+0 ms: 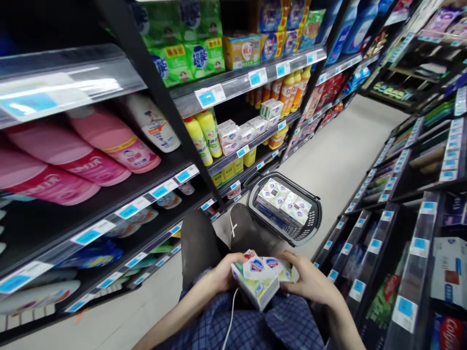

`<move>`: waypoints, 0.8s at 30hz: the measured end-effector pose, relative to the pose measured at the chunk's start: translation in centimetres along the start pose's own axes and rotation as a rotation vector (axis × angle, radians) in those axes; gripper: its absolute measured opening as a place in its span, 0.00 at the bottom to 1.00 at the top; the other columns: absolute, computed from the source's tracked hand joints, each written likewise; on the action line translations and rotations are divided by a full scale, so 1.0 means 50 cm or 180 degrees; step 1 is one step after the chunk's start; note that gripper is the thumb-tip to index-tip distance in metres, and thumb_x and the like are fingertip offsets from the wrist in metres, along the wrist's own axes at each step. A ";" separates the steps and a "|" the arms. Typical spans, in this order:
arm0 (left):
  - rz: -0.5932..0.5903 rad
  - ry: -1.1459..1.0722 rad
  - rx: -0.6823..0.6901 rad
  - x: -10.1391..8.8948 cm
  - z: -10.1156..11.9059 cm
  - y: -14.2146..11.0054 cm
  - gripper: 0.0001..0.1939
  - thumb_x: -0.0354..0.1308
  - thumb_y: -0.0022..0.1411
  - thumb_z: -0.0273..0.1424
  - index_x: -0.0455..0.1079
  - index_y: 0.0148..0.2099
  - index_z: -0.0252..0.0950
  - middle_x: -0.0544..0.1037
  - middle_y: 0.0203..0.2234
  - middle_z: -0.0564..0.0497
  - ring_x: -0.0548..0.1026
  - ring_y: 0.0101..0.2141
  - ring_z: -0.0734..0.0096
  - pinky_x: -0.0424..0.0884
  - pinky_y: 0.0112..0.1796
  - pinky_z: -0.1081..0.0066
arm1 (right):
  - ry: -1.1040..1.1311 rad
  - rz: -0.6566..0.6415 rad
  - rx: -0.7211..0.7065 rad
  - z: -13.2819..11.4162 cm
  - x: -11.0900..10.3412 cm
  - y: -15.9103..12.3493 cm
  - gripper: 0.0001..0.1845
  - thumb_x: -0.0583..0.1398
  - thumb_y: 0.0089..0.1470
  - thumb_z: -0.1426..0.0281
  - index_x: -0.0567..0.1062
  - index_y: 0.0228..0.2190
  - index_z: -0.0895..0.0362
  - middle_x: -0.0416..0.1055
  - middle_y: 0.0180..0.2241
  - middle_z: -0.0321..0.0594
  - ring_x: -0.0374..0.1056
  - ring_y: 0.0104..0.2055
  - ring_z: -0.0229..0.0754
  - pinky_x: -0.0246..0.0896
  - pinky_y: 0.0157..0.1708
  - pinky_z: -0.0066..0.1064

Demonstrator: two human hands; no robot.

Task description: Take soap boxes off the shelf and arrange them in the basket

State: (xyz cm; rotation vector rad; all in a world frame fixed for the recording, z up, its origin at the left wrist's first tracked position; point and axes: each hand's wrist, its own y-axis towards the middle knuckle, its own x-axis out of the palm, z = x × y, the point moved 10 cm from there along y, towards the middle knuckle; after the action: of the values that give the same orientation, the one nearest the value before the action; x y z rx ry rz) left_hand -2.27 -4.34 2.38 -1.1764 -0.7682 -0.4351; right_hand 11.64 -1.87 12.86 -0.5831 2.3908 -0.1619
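My left hand [225,273] grips a white-and-green soap box [257,284] with a blue-and-red shield logo, low in front of my lap. My right hand [308,277] has its fingers round a second soap box [285,271], partly behind the first; the two boxes touch. Beyond my knees, a grey-and-black shopping basket [316,214] stands on the floor. Inside it lie several soap packs [275,193] with the same shield logo. Similar small white boxes [229,138] sit in stacks on the shelf ahead.
Shelves at left carry pink bottles [91,163], yellow bottles [208,131] and green packs [202,58]. Sloping racks [412,257] with toothpaste boxes close in on my right. A pale aisle floor [359,131] runs between. A white cord [230,321] hangs over my checked clothing.
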 end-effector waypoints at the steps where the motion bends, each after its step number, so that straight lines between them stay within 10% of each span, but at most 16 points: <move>1: 0.0002 -0.0057 -0.0026 -0.001 0.002 0.007 0.09 0.60 0.45 0.30 0.72 0.31 0.31 0.80 0.27 0.45 0.78 0.29 0.63 0.70 0.35 0.70 | 0.0157 -0.0008 -0.0016 0.025 -0.018 0.001 0.27 0.64 0.43 0.73 0.74 0.48 0.52 0.76 0.44 0.41 0.73 0.45 0.49 0.69 0.46 0.40; 8: -0.0186 0.0156 0.0130 0.018 0.064 0.035 0.10 0.61 0.47 0.33 0.71 0.33 0.32 0.81 0.38 0.39 0.79 0.40 0.54 0.71 0.42 0.64 | 0.1077 0.1134 0.0800 0.385 -0.237 0.057 0.28 0.65 0.43 0.59 0.72 0.45 0.60 0.75 0.46 0.50 0.73 0.45 0.51 0.69 0.44 0.43; 13: 0.0190 0.0195 0.0441 -0.008 0.128 0.045 0.09 0.62 0.47 0.31 0.72 0.32 0.33 0.81 0.31 0.44 0.79 0.35 0.58 0.71 0.40 0.66 | -0.0006 0.1878 0.1652 0.621 -0.354 0.160 0.31 0.66 0.34 0.65 0.70 0.43 0.62 0.73 0.45 0.53 0.70 0.42 0.50 0.64 0.45 0.40; 24: 0.0903 -0.0074 0.0539 -0.064 0.189 0.043 0.08 0.64 0.44 0.30 0.74 0.30 0.33 0.79 0.27 0.47 0.79 0.39 0.56 0.71 0.43 0.65 | -0.1260 0.1262 0.1731 0.817 -0.279 0.349 0.31 0.63 0.44 0.68 0.68 0.50 0.65 0.72 0.48 0.56 0.66 0.50 0.52 0.54 0.54 0.41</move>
State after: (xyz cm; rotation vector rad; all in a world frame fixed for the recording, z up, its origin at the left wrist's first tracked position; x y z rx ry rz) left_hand -5.87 4.98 0.31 -1.1120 -0.6331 -0.1185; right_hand 40.62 21.37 -15.20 0.1096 1.9108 -0.4553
